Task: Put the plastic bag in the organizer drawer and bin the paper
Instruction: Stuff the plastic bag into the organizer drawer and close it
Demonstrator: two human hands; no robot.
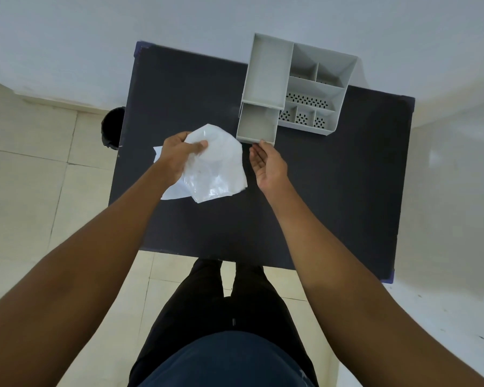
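Hanging from the left hand (176, 157), the bag (218, 169) is crumpled, with its long side running from far to near. It is over the middle of the table (333, 191). One bag, one paper (158, 152), one organizer (302, 85), one drawer (259, 122) and one bin (113, 129) can be seen. The paper lies flat on the table under the bag and the left hand, so only its left corner and a near edge show. The drawer is pulled out toward the near side and has nothing in it. The bin stands on the floor at the table's left edge. The left hand pinches the bag's far end between thumb and fingers. The right hand (268, 166) is loose and half open, holding nothing, with its fingertips just beside the drawer's near front.
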